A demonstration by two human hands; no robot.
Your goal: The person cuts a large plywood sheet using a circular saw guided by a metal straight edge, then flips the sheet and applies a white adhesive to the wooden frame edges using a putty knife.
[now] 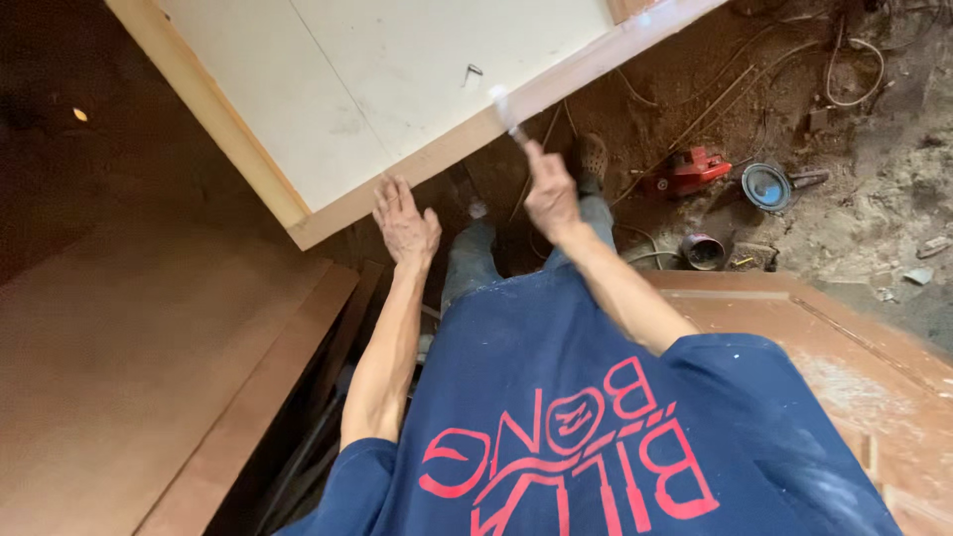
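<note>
A large white panel framed in pale wood leans across the top of the head view. My left hand lies flat and open against the lower wooden edge of the frame. My right hand is closed on a thin tool with a white tip, a small brush or scraper, whose tip touches the frame's edge. A small metal hook sits on the white panel above the tool. My blue shirt with red print fills the lower middle.
A brown board lies at lower left and a reddish wooden door at right. On the dirt floor are a red power tool, a round blue-rimmed disc, a small can and loose cables.
</note>
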